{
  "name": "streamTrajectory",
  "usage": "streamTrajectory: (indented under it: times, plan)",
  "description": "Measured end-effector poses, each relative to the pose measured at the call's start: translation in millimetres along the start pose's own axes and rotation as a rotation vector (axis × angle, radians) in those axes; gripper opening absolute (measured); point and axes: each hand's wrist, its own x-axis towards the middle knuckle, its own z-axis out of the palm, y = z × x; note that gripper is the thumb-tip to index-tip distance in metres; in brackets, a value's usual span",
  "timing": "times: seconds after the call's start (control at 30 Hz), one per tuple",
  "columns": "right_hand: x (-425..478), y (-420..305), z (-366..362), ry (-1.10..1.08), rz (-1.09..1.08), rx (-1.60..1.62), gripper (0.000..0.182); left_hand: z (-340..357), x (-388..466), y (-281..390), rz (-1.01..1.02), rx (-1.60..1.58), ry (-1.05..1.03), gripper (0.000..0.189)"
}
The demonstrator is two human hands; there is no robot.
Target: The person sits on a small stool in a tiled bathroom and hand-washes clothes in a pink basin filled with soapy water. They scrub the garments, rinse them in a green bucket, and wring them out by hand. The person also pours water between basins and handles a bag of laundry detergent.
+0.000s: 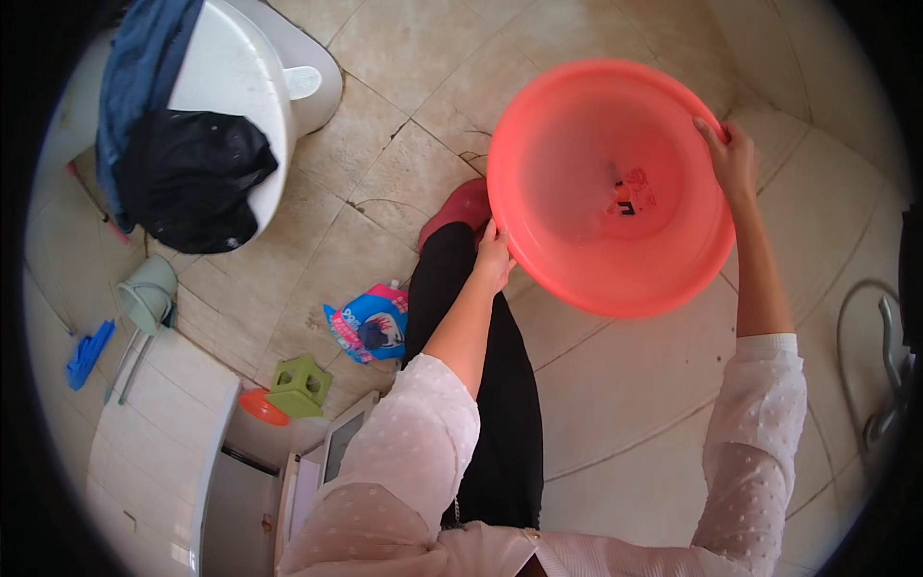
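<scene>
A large pink-red plastic basin (577,267) is held up in front of me, tilted so that I look into it. My left hand (495,261) grips its rim at the lower left. On the opposite side, my right hand (732,162) has its fingers wrapped around the rim. Dark and reddish printed marks show on the basin's bottom. No laundry or other object is visible inside. Whether it holds a little water I cannot tell.
Left, a white toilet (216,72) carries black cloth (195,180) and blue cloth (144,72) on its lid. A detergent pouch (371,324), green stool (301,386) and grey-green bucket (148,292) stand on the tiled floor (404,166). A hand shower (888,339) hangs at right.
</scene>
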Motion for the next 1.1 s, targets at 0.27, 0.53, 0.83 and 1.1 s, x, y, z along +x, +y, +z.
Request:
streamTrajectory:
  times: [0.27, 0.53, 0.83, 1.1]
  plan:
    - [78, -77, 116, -0.164, -0.239, -0.227, 0.043, -23, 89, -19, -0.127, -0.195, 0.085, 0.036]
    - [77, -160, 147, -0.296, -0.309, -0.35, 0.038, -54, 87, -11, -0.157, -0.232, 0.139, 0.034]
    - [70, -128, 105, -0.356, -0.195, -0.092, 0.036, -46, 68, -7, 0.004, -0.355, 0.15, 0.033]
    - [88, -15, 96, -0.266, -0.006, 0.243, 0.022, -12, 66, 8, 0.199, -0.221, 0.18, 0.031]
